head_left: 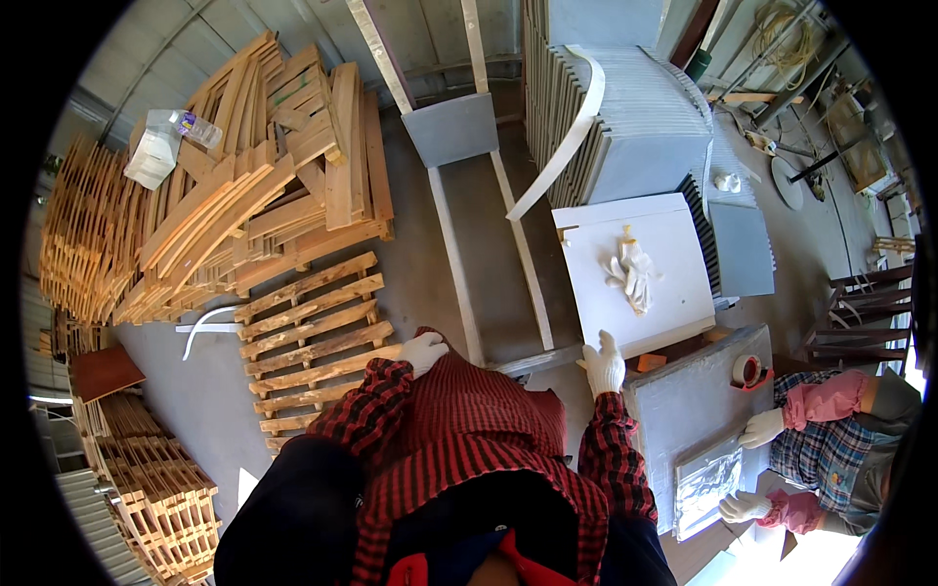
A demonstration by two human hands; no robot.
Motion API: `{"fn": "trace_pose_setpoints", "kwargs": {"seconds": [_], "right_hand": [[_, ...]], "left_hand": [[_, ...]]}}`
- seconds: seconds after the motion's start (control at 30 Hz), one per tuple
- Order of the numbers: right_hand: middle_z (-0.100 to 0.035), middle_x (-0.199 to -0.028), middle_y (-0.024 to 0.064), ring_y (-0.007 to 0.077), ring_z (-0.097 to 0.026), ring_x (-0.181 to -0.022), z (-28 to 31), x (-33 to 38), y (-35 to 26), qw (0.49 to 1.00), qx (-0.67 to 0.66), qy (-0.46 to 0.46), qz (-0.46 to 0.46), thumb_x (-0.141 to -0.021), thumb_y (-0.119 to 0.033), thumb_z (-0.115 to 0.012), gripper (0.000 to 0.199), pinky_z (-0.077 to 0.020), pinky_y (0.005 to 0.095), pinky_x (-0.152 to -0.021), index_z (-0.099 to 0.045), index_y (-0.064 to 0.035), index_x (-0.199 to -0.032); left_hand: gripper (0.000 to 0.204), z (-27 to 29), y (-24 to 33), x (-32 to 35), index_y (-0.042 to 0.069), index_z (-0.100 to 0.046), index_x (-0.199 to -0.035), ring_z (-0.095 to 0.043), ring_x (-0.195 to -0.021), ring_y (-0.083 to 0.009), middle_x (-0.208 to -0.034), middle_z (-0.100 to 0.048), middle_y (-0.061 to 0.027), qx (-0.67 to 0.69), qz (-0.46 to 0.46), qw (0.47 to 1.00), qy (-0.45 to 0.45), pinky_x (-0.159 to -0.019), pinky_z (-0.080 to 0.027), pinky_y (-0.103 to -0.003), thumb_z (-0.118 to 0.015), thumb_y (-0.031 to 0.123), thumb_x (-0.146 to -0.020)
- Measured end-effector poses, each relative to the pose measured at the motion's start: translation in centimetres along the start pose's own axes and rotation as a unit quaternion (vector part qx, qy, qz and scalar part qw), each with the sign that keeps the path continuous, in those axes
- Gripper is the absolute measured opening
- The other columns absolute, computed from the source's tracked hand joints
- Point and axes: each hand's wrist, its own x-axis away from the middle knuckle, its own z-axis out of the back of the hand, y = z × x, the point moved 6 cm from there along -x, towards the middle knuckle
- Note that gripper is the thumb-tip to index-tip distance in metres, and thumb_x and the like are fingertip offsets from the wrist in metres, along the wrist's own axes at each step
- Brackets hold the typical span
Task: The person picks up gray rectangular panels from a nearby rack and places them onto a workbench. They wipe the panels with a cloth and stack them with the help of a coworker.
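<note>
My left hand (423, 354), in a white knit glove, is closed at the upper left edge of my red-and-black checked apron (479, 405), with cloth bunched beside its fingers. Gloved too, my right hand (604, 366) is raised, fingers apart and nothing in it. It is nearest the left corner of a grey-topped worktable (653, 415) and the lower edge of a white board (625, 234). A crumpled pair of white gloves (633, 273) lies on that board. On the worktable are a roll of tape in a red dispenser (747, 371) and a silvery wrapped panel (707, 488).
A co-worker's gloved hands (762, 428) are by the worktable at right. Grey panels (650, 127) stand stacked ahead, a curved white strip (567, 137) beside them. White rails (454, 254) lie on the floor. A wooden pallet (318, 342) and piled timber (264, 186) are at left.
</note>
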Motion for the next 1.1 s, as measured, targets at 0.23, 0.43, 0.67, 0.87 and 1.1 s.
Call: {"fn": "trace_pose_setpoints", "kwargs": {"seconds": [0.23,0.43,0.67,0.87,1.1], "right_hand": [[-0.037,-0.151,0.0176,0.0423,-0.043,-0.131,4.1,-6.8,-10.6,0.956,0.233,0.173,0.036,-0.065,-0.013,-0.075,0.094,-0.0437,0.0498,-0.103,-0.034,-0.0161,-0.149],[-0.030,-0.154,0.0247,0.0451,-0.038,-0.135,1.2,-13.9,-8.8,0.930,0.332,0.140,-0.076,-0.069,-0.011,-0.070,0.092,-0.0390,0.0514,-0.109,-0.030,-0.0210,-0.152],[-0.051,-0.135,0.0176,0.0399,-0.055,-0.117,-2.3,-20.4,-6.4,0.896,0.401,0.087,-0.169,-0.076,-0.020,-0.069,0.073,-0.0464,0.0514,-0.094,-0.042,-0.0154,-0.144],[-0.056,-0.131,0.0163,0.0369,-0.059,-0.113,-2.0,-21.7,-5.3,0.896,0.390,0.084,-0.195,-0.079,-0.026,-0.073,0.070,-0.0484,0.0485,-0.090,-0.045,-0.0121,-0.142],[-0.057,-0.129,0.0177,0.0368,-0.058,-0.108,-2.7,-21.9,-7.1,0.886,0.424,0.118,-0.146,-0.080,-0.014,-0.067,0.064,-0.0475,0.0476,-0.092,-0.045,-0.0073,-0.140]], "left_hand": [[0.060,11.7,7.2,-9.2,0.004,-0.055,-0.130,-0.058,-0.116,-0.0400,-0.131,-0.057,-0.0246,-0.130,-0.063,0.971,0.191,-0.097,-0.047,-0.044,-0.063,0.042,-0.084],[0.076,19.5,9.9,-24.4,0.002,-0.043,-0.140,-0.049,-0.124,-0.0408,-0.136,-0.048,-0.0235,-0.229,-0.072,0.948,0.208,-0.104,-0.043,-0.045,-0.071,0.040,-0.081],[0.072,28.5,14.2,-40.9,0.004,-0.047,-0.135,-0.051,-0.119,-0.0389,-0.130,-0.051,-0.0200,-0.310,-0.140,0.894,0.292,-0.099,-0.045,-0.046,-0.075,0.036,-0.078],[0.069,31.7,18.6,-50.6,0.007,-0.050,-0.134,-0.052,-0.116,-0.0377,-0.128,-0.052,-0.0202,-0.387,-0.161,0.863,0.282,-0.097,-0.045,-0.046,-0.072,0.042,-0.080],[0.078,34.0,22.5,-56.6,0.009,-0.040,-0.142,-0.049,-0.121,-0.0362,-0.131,-0.049,-0.0160,-0.421,-0.176,0.824,0.336,-0.099,-0.044,-0.045,-0.074,0.040,-0.079]]}}
